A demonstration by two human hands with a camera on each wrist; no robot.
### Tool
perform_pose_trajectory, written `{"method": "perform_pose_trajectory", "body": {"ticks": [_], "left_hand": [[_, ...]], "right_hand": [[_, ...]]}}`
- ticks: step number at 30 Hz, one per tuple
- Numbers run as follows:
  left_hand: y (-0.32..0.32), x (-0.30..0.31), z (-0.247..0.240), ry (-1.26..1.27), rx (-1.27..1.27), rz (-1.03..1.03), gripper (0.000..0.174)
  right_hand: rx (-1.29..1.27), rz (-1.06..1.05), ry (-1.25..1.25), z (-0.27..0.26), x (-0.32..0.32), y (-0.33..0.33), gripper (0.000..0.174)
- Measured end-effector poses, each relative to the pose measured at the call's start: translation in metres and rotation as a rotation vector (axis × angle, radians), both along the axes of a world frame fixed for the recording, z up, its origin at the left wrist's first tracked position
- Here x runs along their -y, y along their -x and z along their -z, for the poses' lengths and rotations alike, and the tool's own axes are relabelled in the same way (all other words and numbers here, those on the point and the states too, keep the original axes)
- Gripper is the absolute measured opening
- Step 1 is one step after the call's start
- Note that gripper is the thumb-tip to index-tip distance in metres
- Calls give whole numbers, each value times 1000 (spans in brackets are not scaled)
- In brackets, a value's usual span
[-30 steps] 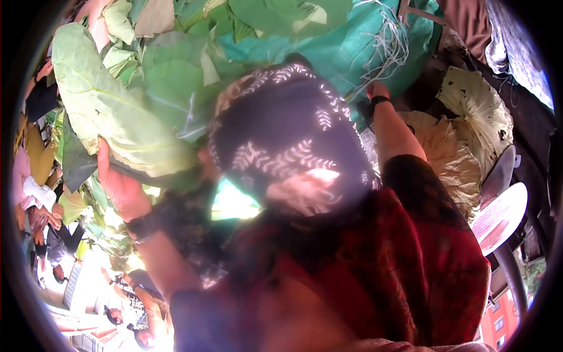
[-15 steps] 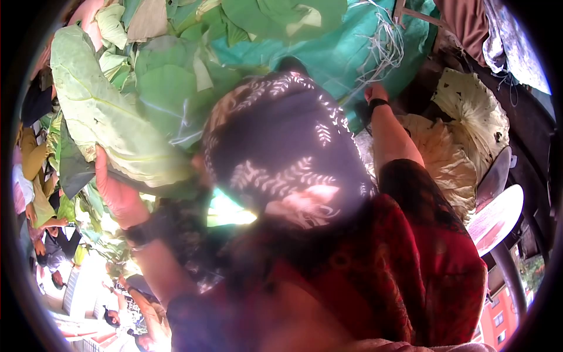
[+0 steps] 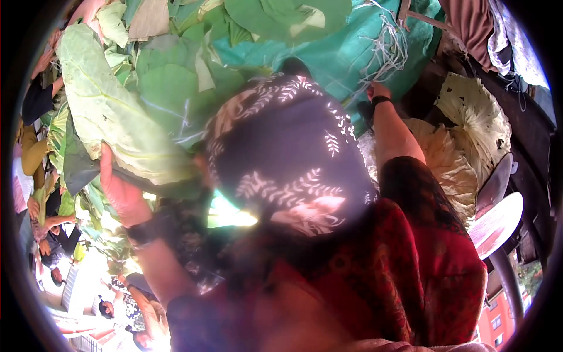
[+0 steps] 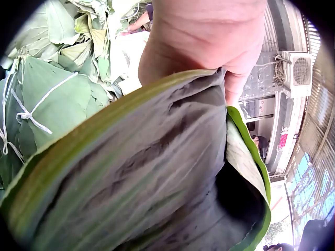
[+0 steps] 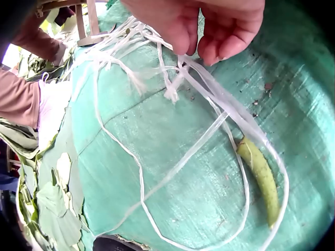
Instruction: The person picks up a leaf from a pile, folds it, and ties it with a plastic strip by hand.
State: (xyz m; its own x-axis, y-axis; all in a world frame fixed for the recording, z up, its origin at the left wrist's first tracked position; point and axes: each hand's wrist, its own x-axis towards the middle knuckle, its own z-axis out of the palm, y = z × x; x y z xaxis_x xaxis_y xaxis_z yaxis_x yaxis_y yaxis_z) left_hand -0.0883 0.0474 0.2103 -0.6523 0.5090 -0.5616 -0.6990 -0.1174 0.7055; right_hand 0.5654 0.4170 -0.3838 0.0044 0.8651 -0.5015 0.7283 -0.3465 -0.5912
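Large folded green leaves (image 3: 111, 105) are held by the left hand (image 3: 122, 190), its thumb along their lower edge. In the left wrist view the left hand (image 4: 204, 39) grips the leaf roll (image 4: 141, 157), whose grey-purple underside faces the camera; most fingers are hidden. The right hand (image 3: 379, 92) is at a tangle of white plastic strings (image 3: 390, 50) on green sheeting. In the right wrist view the right hand (image 5: 201, 23) pinches strands of white string (image 5: 225, 102) above the sheet (image 5: 172, 141). A patterned dark head covering (image 3: 281, 146) blocks the middle of the head view.
Green leaf piles (image 3: 167, 70) lie at the top, a string-tied bundle (image 4: 52, 97) at left. A short green stem (image 5: 261, 180) lies on the sheet. Dry leaves (image 3: 469, 123) stand at right beside a pink-white oval object (image 3: 498, 226). Other people are at the left, including a brown sleeve (image 5: 18, 102).
The head view has shifted slightly. The dark head covering has moved a little downward. Both hands keep nearly the same places, the left at the leaves and the right at the strings.
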Motion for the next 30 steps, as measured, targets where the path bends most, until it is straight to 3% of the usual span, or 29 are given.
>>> {"method": "perform_pose_trajectory", "body": {"ticks": [3,6,9,17,21,24,25,27,28,29,30], "left_hand": [[1,-1,1,-1,28,-12,46],[-5,-4,-2,33,-14,-37,47],[-6,-3,-1,65,-12,-53,48],[1,-1,1,56,-33,-36,49],[-6,-6,-7,51,-14,-50,49],[-16,-13,-17,95,-57,-71,53],[-18,-12,-19,90,-72,-62,51],[-22,-12,-26,74,-87,-49,50],[-27,-16,-29,62,-87,-44,50],[-32,-18,-34,52,-90,-44,50],[-35,-18,-38,46,-105,-48,50]], "right_hand": [[71,45,61,3,-2,-3,24],[-43,151,52,6,-5,-7,22],[-79,206,50,-32,5,14,20],[165,16,-44,-57,3,31,15],[-164,196,-102,-12,10,11,15],[-311,210,-95,-67,22,53,15],[-466,235,-104,-75,23,61,15],[-315,-38,-197,-142,27,107,16],[15,-355,-347,-204,38,132,17],[156,-534,-463,-265,42,162,18],[112,-561,-473,-306,37,187,20]]}}
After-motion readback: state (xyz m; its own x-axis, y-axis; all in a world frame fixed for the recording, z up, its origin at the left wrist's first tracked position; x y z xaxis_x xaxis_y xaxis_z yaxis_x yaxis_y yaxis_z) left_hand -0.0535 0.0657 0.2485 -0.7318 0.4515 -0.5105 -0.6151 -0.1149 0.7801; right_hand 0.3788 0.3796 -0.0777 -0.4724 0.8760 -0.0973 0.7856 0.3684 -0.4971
